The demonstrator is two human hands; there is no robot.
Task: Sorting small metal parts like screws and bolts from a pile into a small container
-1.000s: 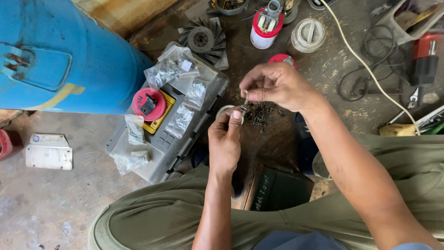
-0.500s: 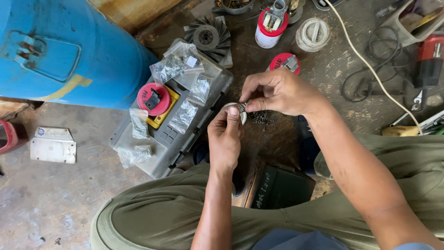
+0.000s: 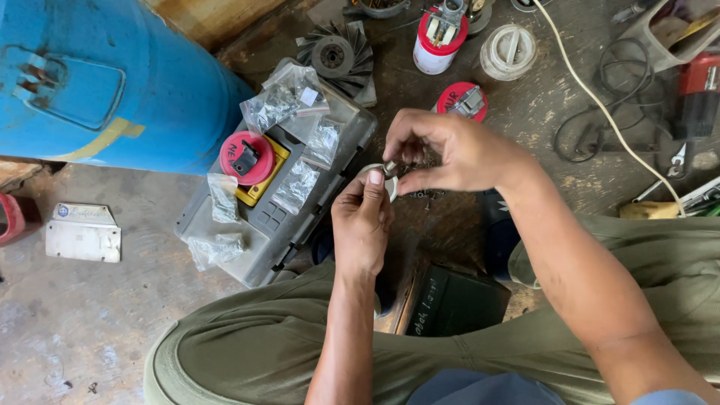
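From the head camera I look down at my left hand (image 3: 362,225) and right hand (image 3: 450,150), drawn together over the dark stained workbench (image 3: 540,112). Between their fingertips sits a small silvery metal part (image 3: 389,169), pinched by the left thumb from below and the right fingers from above; it is too small for me to tell its long axis. Both hands touch it, with the right one closing over it from the far side. Left of the hands lies a grey plastic case (image 3: 247,240) carrying clear plastic bags of small hardware (image 3: 296,186) and a red round switch on a yellow plate (image 3: 247,159). A blue drum (image 3: 112,82) stands beyond.
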